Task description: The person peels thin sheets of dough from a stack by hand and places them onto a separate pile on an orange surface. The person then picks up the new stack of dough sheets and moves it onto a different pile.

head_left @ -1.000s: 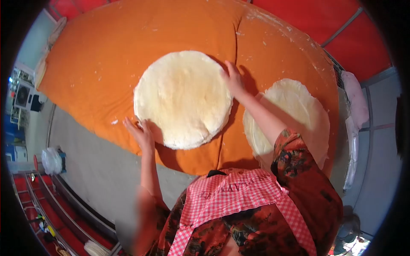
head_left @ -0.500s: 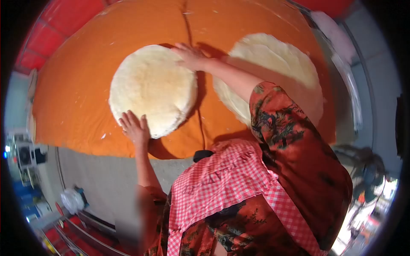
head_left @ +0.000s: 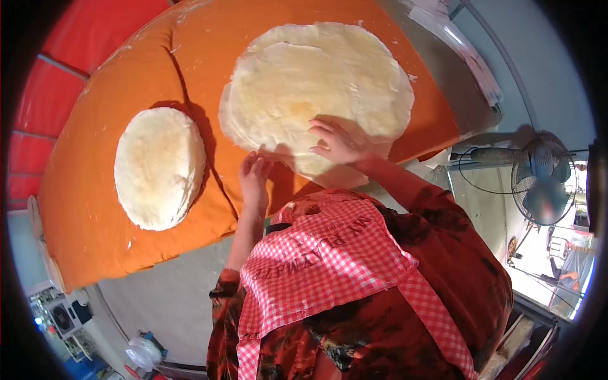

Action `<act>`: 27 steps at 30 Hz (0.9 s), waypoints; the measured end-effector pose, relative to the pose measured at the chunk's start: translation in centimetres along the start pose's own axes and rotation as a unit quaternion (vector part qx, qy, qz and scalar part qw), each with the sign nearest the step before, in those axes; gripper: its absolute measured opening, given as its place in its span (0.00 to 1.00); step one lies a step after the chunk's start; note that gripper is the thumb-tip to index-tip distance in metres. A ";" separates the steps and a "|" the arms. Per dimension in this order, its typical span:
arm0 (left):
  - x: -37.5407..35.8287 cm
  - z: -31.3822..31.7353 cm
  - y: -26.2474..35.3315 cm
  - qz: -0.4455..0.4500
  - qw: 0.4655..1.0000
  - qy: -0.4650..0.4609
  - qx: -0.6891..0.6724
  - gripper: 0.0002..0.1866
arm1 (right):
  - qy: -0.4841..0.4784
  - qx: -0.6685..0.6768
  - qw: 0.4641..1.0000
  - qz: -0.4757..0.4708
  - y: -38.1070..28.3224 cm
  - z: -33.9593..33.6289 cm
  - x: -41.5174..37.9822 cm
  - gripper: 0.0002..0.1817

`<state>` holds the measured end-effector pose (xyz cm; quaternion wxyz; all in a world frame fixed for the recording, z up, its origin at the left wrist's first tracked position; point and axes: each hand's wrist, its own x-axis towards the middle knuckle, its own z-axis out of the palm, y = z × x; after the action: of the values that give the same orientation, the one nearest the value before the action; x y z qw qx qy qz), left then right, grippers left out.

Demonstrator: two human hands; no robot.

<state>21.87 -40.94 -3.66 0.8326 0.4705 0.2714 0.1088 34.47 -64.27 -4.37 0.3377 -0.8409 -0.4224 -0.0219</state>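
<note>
A wide, pale dough sheet (head_left: 316, 76) lies on the orange cloth (head_left: 95, 139), over another sheet whose edges show beneath it. My left hand (head_left: 254, 180) is at the near left edge of the sheet, thumb and fingers pinched together on its rim. Over the near part of the sheet is my right hand (head_left: 335, 144), palm down with fingers apart. To the left sits a smaller, thick round stack of pale dough (head_left: 159, 168), which neither hand touches.
A standing fan (head_left: 543, 177) is at the right, beyond the table corner. Clear plastic (head_left: 459, 47) lies along the far right side. Below the cloth's near edge is a grey surface (head_left: 164, 297). A plastic bag (head_left: 144, 353) is at the lower left.
Both hands have left the round stack and are now at the wide dough on the right. Another sheet now covers that dough. The view has turned to the right.
</note>
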 end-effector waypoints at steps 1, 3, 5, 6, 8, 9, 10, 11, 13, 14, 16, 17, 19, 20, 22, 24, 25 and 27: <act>0.6 1.2 -0.4 -0.002 1.000 0.016 0.000 0.20 | -0.028 0.012 0.999 0.013 -0.3 -0.2 -0.2 0.26; 1.1 2.7 -0.4 -0.005 0.999 0.039 -0.003 0.25 | -0.050 -0.005 0.999 0.011 -0.6 0.0 -0.3 0.28; 1.0 3.4 -0.2 -0.009 0.998 0.063 0.017 0.25 | -0.092 0.010 0.995 0.023 -0.2 0.7 -0.2 0.33; 1.0 3.6 -0.2 -0.011 0.997 0.076 0.026 0.25 | -0.098 -0.004 0.995 0.019 -0.2 1.0 0.0 0.33; 1.1 3.4 -0.5 0.004 0.996 0.088 0.016 0.25 | -0.110 -0.032 0.993 0.013 -0.3 1.6 0.2 0.34; 1.0 3.8 -0.3 0.010 0.995 0.094 0.010 0.25 | -0.126 -0.046 0.991 0.017 -0.9 0.9 0.5 0.35; 0.9 4.3 -0.4 0.026 0.995 0.100 0.000 0.25 | -0.134 -0.051 0.990 0.012 -1.0 0.5 0.9 0.34; 0.6 4.7 -0.6 0.042 0.993 0.107 -0.011 0.25 | -0.142 -0.055 0.988 0.007 -1.1 0.2 1.2 0.34; -0.1 5.7 -0.5 0.061 0.993 0.095 -0.042 0.25 | -0.154 -0.066 0.986 0.005 -1.3 -0.1 1.6 0.33; -0.3 6.1 -0.4 0.065 0.993 0.075 -0.064 0.25 | -0.158 -0.072 0.985 0.007 -1.4 -0.2 1.8 0.33; -0.4 6.5 -0.6 0.053 0.992 0.051 -0.098 0.25 | -0.147 -0.064 0.987 0.017 -1.6 0.0 2.0 0.32; -0.2 6.6 -0.8 0.037 0.992 0.046 -0.110 0.24 | -0.130 -0.049 0.990 0.025 -1.8 0.1 2.0 0.31; -0.4 6.5 -1.5 0.009 0.991 0.041 -0.126 0.24 | -0.110 -0.027 0.993 0.044 -2.3 0.5 2.1 0.30; -0.4 6.4 -1.8 0.002 0.991 0.025 -0.132 0.24 | -0.104 -0.022 0.993 0.054 -2.5 0.7 2.4 0.29; -0.3 6.0 -2.2 -0.010 0.990 -0.014 -0.143 0.24 | -0.120 -0.051 0.989 0.069 -3.3 0.9 3.2 0.28; 0.1 6.0 -1.9 -0.019 0.989 -0.037 -0.141 0.24 | -0.165 -0.121 0.975 0.082 -4.3 0.9 3.9 0.28; 0.0 6.0 -1.8 -0.023 0.989 -0.038 -0.141 0.24 | -0.166 -0.131 0.974 0.080 -4.6 1.2 4.0 0.25; -0.4 6.1 -1.3 -0.035 0.986 -0.030 -0.159 0.23 | -0.172 -0.156 0.970 0.074 -4.8 2.1 4.4 0.21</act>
<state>24.87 -46.26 -2.13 0.9079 0.3254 0.2415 0.1075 33.30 -57.95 -1.89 0.1258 -0.9030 -0.4024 0.0824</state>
